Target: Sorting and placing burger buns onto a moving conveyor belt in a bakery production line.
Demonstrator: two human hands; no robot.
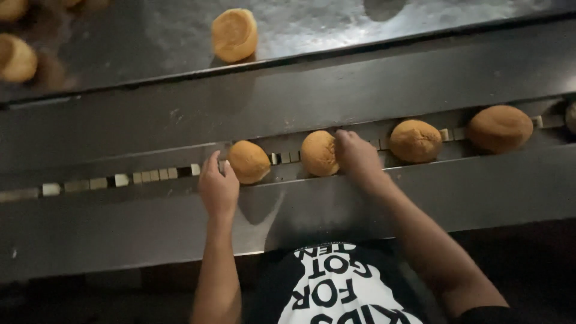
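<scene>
Several round golden buns sit in a narrow slotted channel [156, 174] that runs between two sloping metal plates. My left hand [218, 187] rests at the channel's near edge, fingertips touching the left side of one bun [248, 161]. My right hand [356, 155] lies against the right side of the neighbouring bun [318, 153], fingers curled on it. Two more buns [415, 140] [500, 128] stand further right in the same channel.
A flat steel table [360, 30] lies beyond the channel with a loose bun [234, 34] near its edge and others [17, 58] at the far left. The near metal plate [108, 228] slopes towards my body. The scene is dim.
</scene>
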